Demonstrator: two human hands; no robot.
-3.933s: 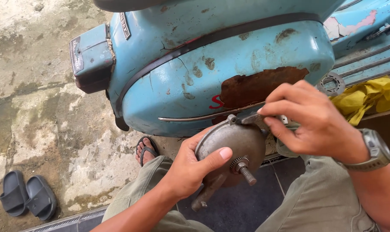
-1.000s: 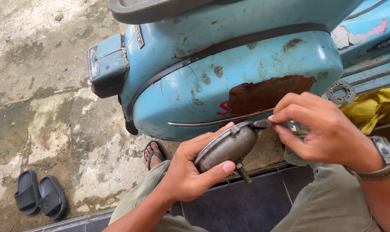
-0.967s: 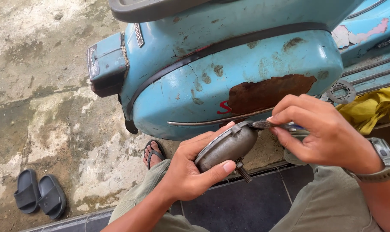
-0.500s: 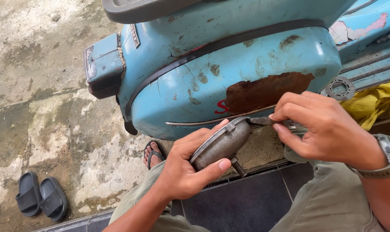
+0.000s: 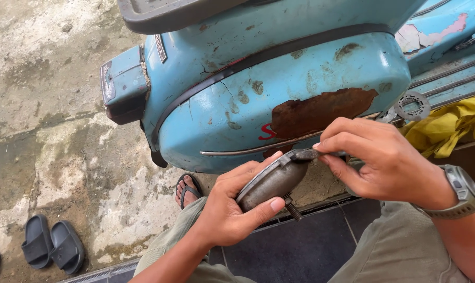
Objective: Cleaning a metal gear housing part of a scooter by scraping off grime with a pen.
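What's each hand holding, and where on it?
Left hand grips the grey metal cover around its rounded body. Right hand pinches a small dark piece at the cover's top edge.

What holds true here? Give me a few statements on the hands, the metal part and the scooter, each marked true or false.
1. The left hand grips the round grey metal part. True.
2. The right hand is empty. False: its fingers pinch a small dark piece at the part's edge.
3. The scooter is red. False: it is light blue with a rust patch.
4. A wristwatch sits on the right wrist. True.
5. Dark sandals lie on the concrete. True.
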